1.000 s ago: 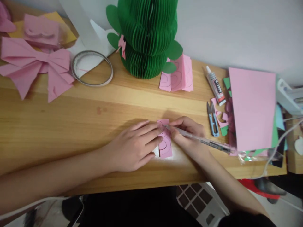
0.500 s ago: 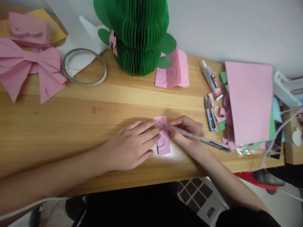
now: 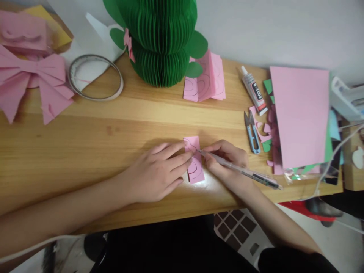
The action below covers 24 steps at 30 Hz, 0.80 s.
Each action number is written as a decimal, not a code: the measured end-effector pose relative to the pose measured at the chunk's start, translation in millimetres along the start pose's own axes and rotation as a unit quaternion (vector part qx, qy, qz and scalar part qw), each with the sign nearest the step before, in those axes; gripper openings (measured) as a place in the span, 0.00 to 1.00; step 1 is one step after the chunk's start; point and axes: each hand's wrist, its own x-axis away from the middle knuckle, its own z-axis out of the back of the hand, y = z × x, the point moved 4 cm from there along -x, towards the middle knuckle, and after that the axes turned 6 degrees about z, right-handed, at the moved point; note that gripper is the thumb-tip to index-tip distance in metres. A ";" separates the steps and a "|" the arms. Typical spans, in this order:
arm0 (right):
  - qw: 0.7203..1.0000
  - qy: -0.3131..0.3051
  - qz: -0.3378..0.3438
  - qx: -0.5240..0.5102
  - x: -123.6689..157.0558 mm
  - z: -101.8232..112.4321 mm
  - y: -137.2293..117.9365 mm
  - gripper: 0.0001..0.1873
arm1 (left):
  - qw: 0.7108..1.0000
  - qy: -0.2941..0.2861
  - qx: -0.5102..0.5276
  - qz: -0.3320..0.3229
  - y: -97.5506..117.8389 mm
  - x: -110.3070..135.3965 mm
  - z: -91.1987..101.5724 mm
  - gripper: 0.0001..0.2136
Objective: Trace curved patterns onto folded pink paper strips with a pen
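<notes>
Hands (image 3: 163, 172) hold pen (image 3: 254, 176) and pink strip (image 3: 196, 175), tabletop (image 3: 190, 199) between them and edge (image 3: 193, 214).

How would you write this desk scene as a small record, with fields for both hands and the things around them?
Left hand: lies flat, partly over the small pink paper
Right hand: holds the pen, its tip at that paper
Paper marking: dark curved lines
Far side: green honeycomb paper shape, folded pink papers
Far left: pink paper bow, tape roll
Right side: glue tube, blue-handled snips, large pink sheet
</notes>
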 end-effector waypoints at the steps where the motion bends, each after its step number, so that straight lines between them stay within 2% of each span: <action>1: 1.000 0.000 0.001 0.003 0.8 0.1 0.4 0.02 | 1.000 -0.002 0.002 0.002 -0.1 -0.1 0.1 0.17; 12: 0.999 -0.005 0.028 0.029 7.0 0.0 0.7 0.01 | 1.000 -0.013 0.007 -0.001 -0.1 -0.5 0.1 0.18; 19: 0.998 -0.016 0.054 0.004 9.8 -2.9 -1.6 0.01 | 1.000 -0.012 0.002 -0.007 -0.2 -0.7 -0.2 0.17; 24: 0.999 -0.004 0.042 0.003 9.1 -2.6 0.4 0.01 | 1.000 -0.005 -0.006 -0.013 0.2 0.0 -0.3 0.18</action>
